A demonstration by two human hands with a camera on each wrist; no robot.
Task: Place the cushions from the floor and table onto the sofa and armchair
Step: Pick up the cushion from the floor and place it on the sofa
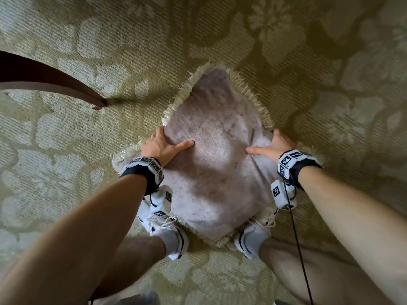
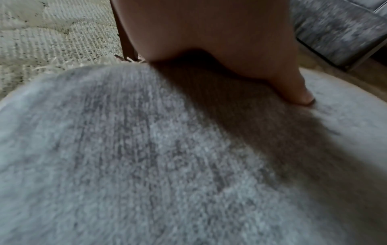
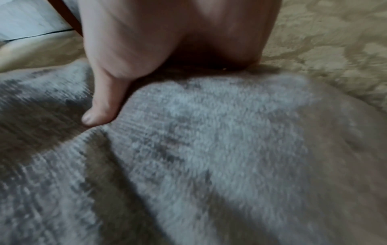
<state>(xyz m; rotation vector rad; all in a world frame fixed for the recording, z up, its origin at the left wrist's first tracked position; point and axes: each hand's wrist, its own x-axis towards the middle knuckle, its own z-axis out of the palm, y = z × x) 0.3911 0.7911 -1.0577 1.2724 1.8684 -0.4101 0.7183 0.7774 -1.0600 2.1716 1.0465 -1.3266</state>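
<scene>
A grey plush cushion (image 1: 215,168) with a cream fringe lies corner-on over the patterned carpet, just in front of my feet. My left hand (image 1: 163,146) grips its left edge, thumb pressed into the top and fingers curled under the fringe. My right hand (image 1: 273,146) grips the right edge the same way, creasing the fabric. In the left wrist view the thumb (image 2: 293,86) digs into the cushion (image 2: 167,149). In the right wrist view the thumb (image 3: 100,106) presses a fold into the cushion (image 3: 209,149). The cushion's near corner covers my shoe tips.
A dark curved wooden furniture leg (image 1: 55,84) stands on the carpet (image 1: 88,150) to the left. My white shoes (image 1: 171,236) flank the cushion's near corner. A grey upholstered base (image 2: 339,33) shows beyond the cushion. A black cable (image 1: 297,238) hangs from my right wrist.
</scene>
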